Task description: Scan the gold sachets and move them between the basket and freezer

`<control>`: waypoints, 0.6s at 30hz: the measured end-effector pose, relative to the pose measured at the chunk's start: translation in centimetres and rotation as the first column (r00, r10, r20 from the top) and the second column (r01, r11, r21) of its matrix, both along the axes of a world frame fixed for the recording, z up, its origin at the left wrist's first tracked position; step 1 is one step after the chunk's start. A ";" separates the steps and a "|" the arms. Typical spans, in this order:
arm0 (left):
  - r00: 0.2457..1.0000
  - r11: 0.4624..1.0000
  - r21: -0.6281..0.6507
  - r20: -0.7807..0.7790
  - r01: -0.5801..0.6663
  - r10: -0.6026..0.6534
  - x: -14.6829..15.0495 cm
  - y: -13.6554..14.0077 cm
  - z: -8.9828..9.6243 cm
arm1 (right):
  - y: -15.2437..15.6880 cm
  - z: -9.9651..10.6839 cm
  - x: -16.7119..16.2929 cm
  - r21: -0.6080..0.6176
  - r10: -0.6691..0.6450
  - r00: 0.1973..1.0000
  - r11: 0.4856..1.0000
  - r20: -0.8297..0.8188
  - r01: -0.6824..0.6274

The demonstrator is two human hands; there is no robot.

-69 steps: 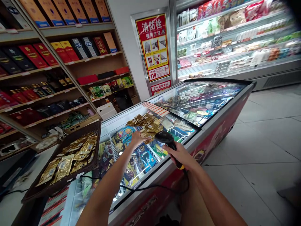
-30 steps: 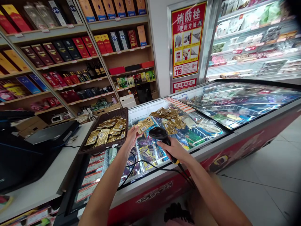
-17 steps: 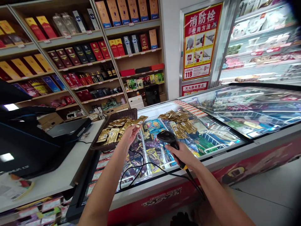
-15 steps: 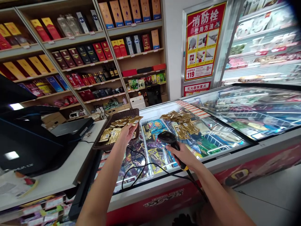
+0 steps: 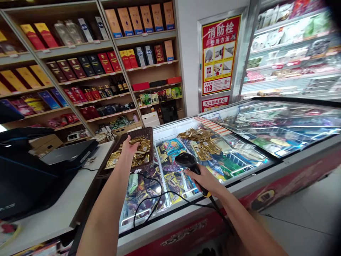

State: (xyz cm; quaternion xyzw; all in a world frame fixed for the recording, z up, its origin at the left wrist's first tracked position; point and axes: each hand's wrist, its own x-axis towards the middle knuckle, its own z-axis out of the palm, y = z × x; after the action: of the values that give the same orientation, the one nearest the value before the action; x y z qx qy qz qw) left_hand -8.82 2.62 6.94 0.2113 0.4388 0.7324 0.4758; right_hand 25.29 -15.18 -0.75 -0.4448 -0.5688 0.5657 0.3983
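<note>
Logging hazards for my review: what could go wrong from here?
The looped black cable might snag if the right hand swings the black plastic handheld scanner. The left hand, over the rectangular brown woven basket, could knock out some of its gold foil packets.

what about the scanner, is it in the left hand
No, the right hand holds the scanner, while the left hand is at the basket.

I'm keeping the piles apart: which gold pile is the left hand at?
The pile in the basket, where the left hand is; the other pile lies outside it, beyond the scanner.
</note>
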 end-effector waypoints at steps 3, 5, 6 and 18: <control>0.988 0.992 -0.077 -0.111 0.096 -0.104 4.0 1.1 -0.2 | 0.1 -0.2 1.9 0.013 -0.046 0.998 0.999 -0.031 0.046; 0.957 0.973 -0.137 -0.198 0.188 -0.213 7.9 1.6 -1.4 | 0.2 -0.7 3.3 0.005 -0.082 0.996 0.997 -0.046 0.082; 0.928 0.955 -0.172 -0.245 0.242 -0.279 10.1 1.7 -2.4 | 0.2 -0.9 4.0 -0.003 -0.097 0.994 0.995 -0.057 0.097; 0.431 0.889 -0.325 -0.786 0.322 -0.443 27.6 0.8 -12.4 | -1.2 -1.4 12.7 -0.035 -0.308 0.947 0.951 -0.095 0.306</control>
State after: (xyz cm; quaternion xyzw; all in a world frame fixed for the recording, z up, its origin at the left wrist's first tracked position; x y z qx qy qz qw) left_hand 18.81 3.39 -5.48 0.6016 0.5979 0.3804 0.3686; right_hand 38.00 -16.35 -2.12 -0.5031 -0.4663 0.5239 0.5050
